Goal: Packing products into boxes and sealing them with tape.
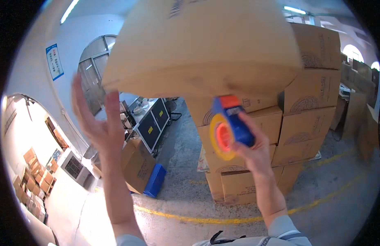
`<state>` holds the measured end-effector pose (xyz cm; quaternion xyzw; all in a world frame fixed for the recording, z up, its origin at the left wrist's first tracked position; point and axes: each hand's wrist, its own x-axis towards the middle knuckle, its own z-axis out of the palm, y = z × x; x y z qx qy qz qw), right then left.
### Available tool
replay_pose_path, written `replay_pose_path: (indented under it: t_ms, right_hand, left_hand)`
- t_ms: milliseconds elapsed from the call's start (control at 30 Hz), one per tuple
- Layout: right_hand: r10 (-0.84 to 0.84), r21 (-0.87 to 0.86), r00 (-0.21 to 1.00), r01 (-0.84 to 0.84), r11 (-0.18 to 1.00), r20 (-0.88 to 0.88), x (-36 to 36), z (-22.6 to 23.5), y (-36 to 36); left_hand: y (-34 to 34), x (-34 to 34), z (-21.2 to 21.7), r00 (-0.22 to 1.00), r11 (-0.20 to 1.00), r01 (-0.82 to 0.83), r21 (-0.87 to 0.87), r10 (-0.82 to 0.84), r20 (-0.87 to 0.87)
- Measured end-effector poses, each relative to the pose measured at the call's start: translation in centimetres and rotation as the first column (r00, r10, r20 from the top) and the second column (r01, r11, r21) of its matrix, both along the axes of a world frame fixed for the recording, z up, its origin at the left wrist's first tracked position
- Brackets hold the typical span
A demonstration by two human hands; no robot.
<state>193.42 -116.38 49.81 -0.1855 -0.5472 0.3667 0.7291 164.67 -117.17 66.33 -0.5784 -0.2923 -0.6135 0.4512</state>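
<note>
A large brown cardboard box (202, 45) is up in the air close to the camera, tilted, filling the top of the view. My left hand (97, 123) is raised with fingers spread, its fingertips at the box's lower left corner. My right hand (253, 145) grips a blue and orange tape dispenser (229, 127) with a yellow roll, held just under the box's bottom edge.
A tall stack of cardboard boxes (304, 106) stands ahead on a grey concrete floor with a yellow line (198, 219). A blue bin (155, 180) and a loose box (136, 164) lie left, beside black cabinets (153, 125). More boxes are at far left.
</note>
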Motion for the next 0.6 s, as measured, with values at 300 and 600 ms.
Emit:
replay_pose_path:
  t_ms: [300,600]
  right_hand:
    - [-0.468,0.175,0.883,0.456,0.873,0.034,5.6,5.3,2.5]
    - [-0.481,-0.121,0.748,0.588,0.8,0.457,5.1,-11.1,-1.8]
  left_hand:
    - [20.0,-2.9,-7.3,0.825,0.597,0.562,-0.572,-0.355,0.44]
    - [27.6,3.5,-6.4,0.737,0.473,0.676,-0.565,-0.421,0.53]
